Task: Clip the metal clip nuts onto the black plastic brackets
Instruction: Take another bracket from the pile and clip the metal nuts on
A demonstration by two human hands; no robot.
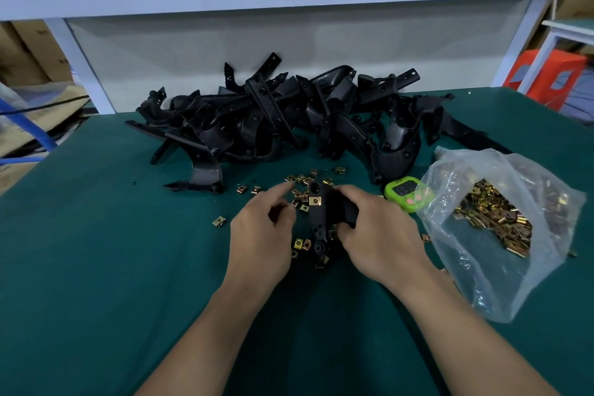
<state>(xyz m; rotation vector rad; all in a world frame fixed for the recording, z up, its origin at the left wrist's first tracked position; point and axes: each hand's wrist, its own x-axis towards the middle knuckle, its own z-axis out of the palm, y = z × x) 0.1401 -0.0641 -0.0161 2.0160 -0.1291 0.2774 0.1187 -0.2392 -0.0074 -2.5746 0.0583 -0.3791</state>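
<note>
Across the whole lower frame runs the green table [96, 267]. At its far side, in the upper middle, sits a big pile [273, 119] of black brackets. I see no gold on any of them, so I think most of the job is left to do. At the right lies a clear bag [501, 283], open and full of gold clips.

Low in the middle are my two hands. My right hand [379, 235] is wrapped round one bracket [318, 222] and holds it over the table, its long side running up and down the frame. My left hand [260, 235] is just left of the bracket, very near it. Its first finger points up toward the loose clips and the other fingers are curled in. I cannot tell if it pinches a clip or holds nothing.

Between the bag and my right hand peeks a small green timer [405, 191].

Loose clips [300, 179] lie spread on the table around the bracket, most of them just above my hands. One clip [315, 201] sits on the bracket near its top end, and it looks pushed on. The holes lower down look bare, so I think this bracket needs more.
</note>
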